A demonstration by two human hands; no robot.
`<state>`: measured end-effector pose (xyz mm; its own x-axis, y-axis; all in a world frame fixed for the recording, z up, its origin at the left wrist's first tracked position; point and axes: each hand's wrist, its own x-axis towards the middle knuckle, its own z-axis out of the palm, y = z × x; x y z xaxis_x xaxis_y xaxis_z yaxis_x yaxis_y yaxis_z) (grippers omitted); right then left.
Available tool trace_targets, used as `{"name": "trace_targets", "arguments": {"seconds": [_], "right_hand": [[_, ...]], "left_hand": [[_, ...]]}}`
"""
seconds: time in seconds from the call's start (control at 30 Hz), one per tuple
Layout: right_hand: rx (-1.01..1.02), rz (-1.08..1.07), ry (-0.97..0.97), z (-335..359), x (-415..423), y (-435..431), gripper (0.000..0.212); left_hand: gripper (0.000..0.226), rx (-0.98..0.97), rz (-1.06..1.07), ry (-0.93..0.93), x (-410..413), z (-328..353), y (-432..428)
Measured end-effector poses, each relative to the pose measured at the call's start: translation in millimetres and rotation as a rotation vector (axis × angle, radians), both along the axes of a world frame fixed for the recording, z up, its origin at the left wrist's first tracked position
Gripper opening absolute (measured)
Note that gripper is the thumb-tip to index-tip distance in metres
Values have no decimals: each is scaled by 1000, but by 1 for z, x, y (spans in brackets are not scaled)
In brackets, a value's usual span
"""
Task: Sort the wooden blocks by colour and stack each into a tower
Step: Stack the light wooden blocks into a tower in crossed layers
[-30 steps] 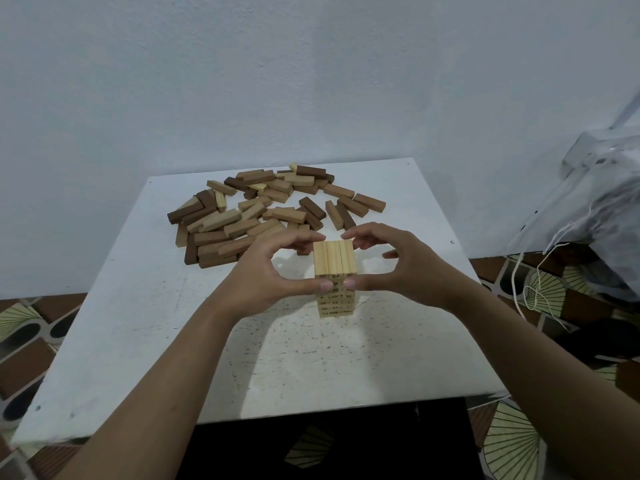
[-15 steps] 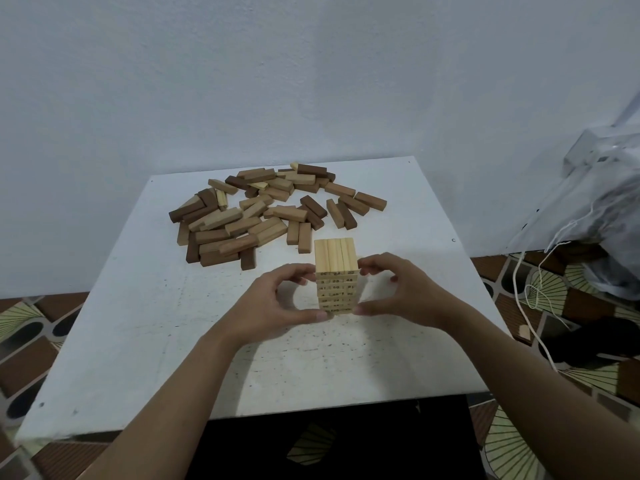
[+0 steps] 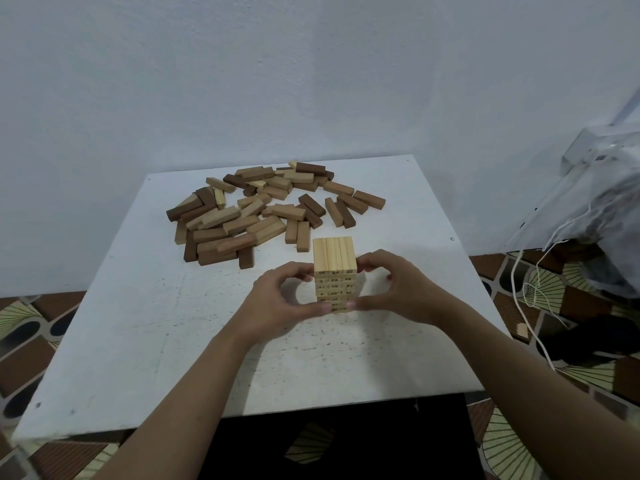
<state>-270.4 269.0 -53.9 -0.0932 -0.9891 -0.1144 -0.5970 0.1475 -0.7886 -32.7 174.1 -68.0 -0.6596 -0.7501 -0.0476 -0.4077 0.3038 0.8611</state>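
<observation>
A tower of pale wooden blocks (image 3: 334, 261) stands near the middle of the white table (image 3: 145, 327), several layers high, with printed numbers on the block ends. My left hand (image 3: 277, 303) cups its left side, thumb against the lowest layers and fingers curled round the upper back. My right hand (image 3: 394, 289) mirrors it on the right side. Behind the tower lies a loose heap of mid-brown and dark-brown blocks (image 3: 263, 213), with a few pale ones mixed in.
The table stands against a pale wall. A clear plastic bag (image 3: 595, 209) with white cords sits on the patterned floor to the right. A small pale block (image 3: 522, 330) lies on the floor near the table's right edge.
Both hands have slid down from the tower's top to its lower layers. The tower's top now shows uncovered.
</observation>
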Motion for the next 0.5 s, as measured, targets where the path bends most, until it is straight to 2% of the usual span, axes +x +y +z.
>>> {"name": "trace_targets", "arguments": {"seconds": [0.37, 0.5], "right_hand": [[-12, 3, -34, 2, -2, 2, 66], [-18, 0, -57, 4, -3, 2, 58]], "left_hand": [[72, 8, -21, 57, 2, 8, -1], [65, 21, -12, 87, 2, 9, -2]]}}
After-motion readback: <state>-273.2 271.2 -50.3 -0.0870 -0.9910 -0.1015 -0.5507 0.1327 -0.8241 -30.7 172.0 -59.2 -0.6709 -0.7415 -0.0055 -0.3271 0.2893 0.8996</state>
